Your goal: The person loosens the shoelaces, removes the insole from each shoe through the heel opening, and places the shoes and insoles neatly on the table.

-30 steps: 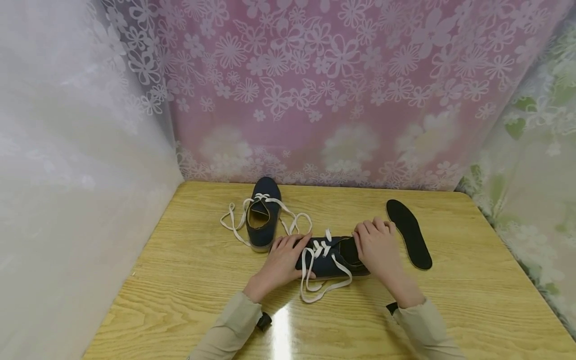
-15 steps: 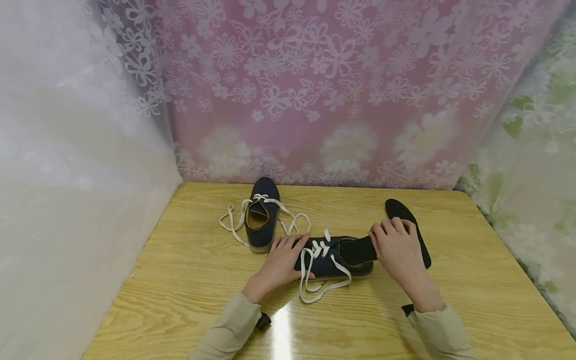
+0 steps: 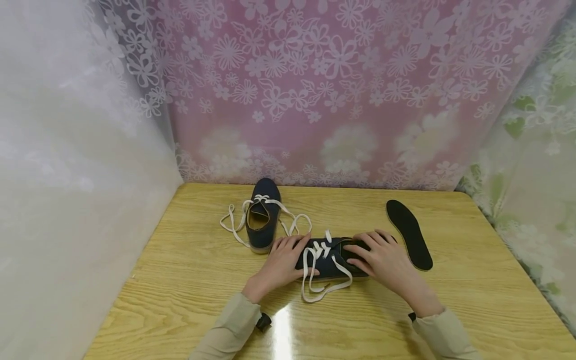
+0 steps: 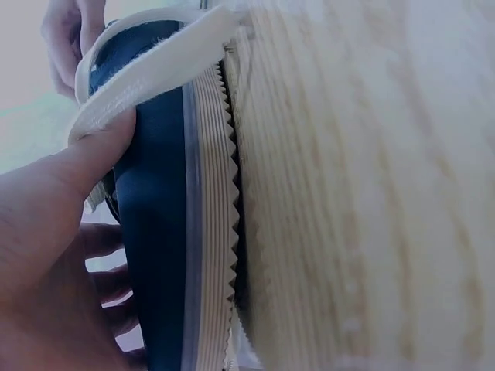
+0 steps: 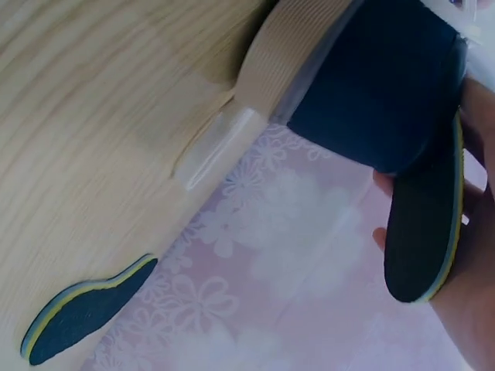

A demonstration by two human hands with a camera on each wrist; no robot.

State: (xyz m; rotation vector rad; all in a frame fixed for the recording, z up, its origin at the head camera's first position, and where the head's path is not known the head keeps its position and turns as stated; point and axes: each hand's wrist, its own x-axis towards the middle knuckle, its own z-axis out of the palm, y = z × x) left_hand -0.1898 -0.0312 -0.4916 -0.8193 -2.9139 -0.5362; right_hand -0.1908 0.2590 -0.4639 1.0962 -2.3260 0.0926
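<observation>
A navy sneaker [image 3: 333, 270] with loose white laces lies sideways on the table, toe to the left. My left hand [image 3: 281, 260] grips its toe, thumb on the near side in the left wrist view and fingers across the far side. At the heel end, my right hand [image 3: 387, 260] has its fingers over the shoe's opening. A black insole [image 5: 421, 232] with a yellow-blue edge sticks out past the heel in the right wrist view. My right hand grips around it, fingertips showing beyond its far edge. The insole's front part is hidden inside the shoe.
A second navy sneaker [image 3: 263, 237], its laces spread out, stands behind my left hand. Another black insole [image 3: 409, 235] lies flat at the right of the wooden table [image 3: 180, 300]. Flowered curtains [image 3: 315, 100] hang at the back and sides.
My right hand first drew the insole partly out of the heel toward the right. Now it has moved left and sits closer over the shoe's opening. My left hand has stayed put.
</observation>
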